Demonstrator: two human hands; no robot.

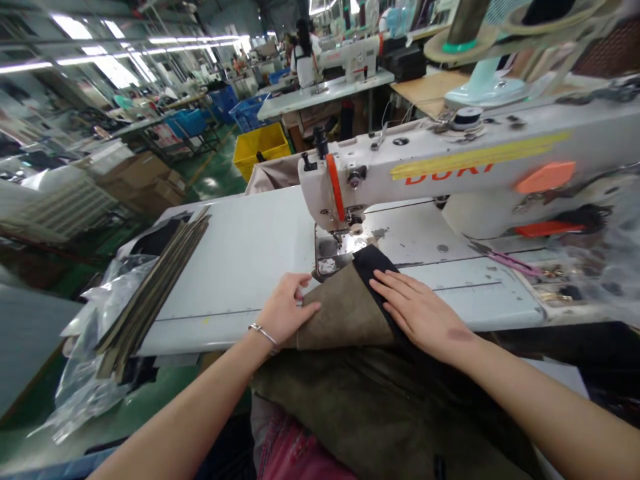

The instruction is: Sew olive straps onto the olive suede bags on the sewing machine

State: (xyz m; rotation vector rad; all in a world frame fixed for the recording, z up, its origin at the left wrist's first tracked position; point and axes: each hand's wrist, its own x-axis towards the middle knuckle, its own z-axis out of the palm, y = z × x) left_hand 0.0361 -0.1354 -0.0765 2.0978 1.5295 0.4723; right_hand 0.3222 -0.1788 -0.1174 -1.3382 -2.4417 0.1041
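Observation:
A brown suede-like fabric piece (pixel 345 310) with a black strip (pixel 373 263) along its right side lies over the front edge of the sewing table. My left hand (pixel 283 310) is at the fabric's left edge, thumb resting on top, the index finger apart from it and the other fingers partly curled. Stretched out flat, my right hand (pixel 420 313) presses on the black strip. The strip's far end is just in front of the needle area of a white sewing machine (pixel 360 180). More dark brown fabric (pixel 350 393) hangs down over my lap.
A stack of long brown strips (pixel 155 287) lies at the table's left end, beside clear plastic wrapping (pixel 95 360). Pink-handled scissors (pixel 515 263) rest right of the needle. Behind stand a yellow bin (pixel 263 147), another sewing machine (pixel 355 60) and a person (pixel 304 57).

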